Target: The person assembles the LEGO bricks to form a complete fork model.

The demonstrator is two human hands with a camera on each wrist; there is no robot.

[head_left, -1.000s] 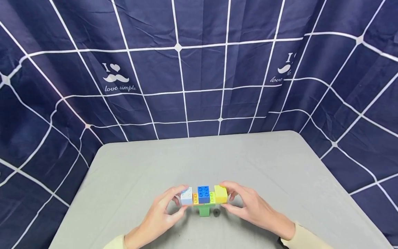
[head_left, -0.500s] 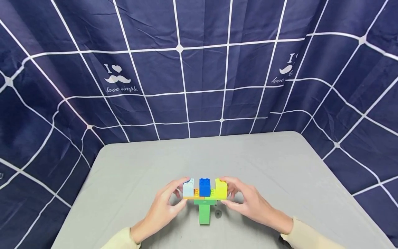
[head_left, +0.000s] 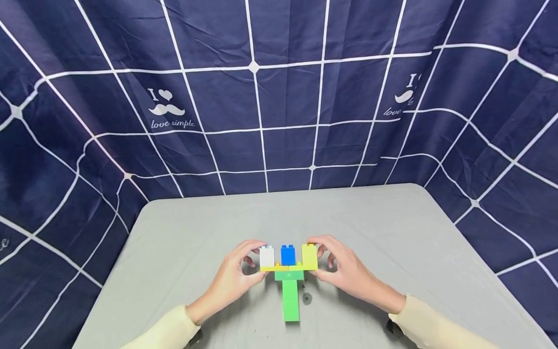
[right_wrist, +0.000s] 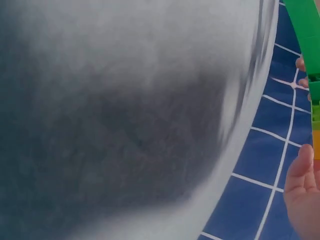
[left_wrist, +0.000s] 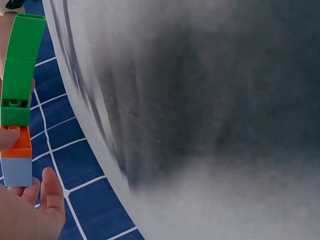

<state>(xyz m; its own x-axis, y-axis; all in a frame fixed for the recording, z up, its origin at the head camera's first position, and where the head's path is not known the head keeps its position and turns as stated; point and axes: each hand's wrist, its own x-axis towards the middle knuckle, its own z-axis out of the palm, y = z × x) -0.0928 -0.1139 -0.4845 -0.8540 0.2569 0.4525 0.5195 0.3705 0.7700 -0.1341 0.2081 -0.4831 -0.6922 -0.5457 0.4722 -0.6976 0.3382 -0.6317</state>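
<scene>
My two hands hold one built piece of toy building bricks between them. Its green stem (head_left: 290,300) points toward me below a green crosspiece (head_left: 289,275). Above that lie an orange brick (head_left: 273,268) and a lime brick (head_left: 301,267). White (head_left: 267,257), blue (head_left: 287,255) and yellow bricks (head_left: 309,256) stand in a row on top, with gaps between them. My left hand (head_left: 228,276) pinches the white-brick end between thumb and fingers. At the yellow-brick end, my right hand (head_left: 350,271) grips the same way. The left wrist view shows the stem (left_wrist: 22,60) side-on.
A grey table (head_left: 196,228) lies under the hands, with a small dark round spot (head_left: 307,298) beside the stem. Dark blue curtain (head_left: 287,97) with white lines encloses the back and sides.
Both hands have tipped the brick build, so its tops show less and the front faces and green stem show more. The hands have moved slightly away from me, keeping their grips.
</scene>
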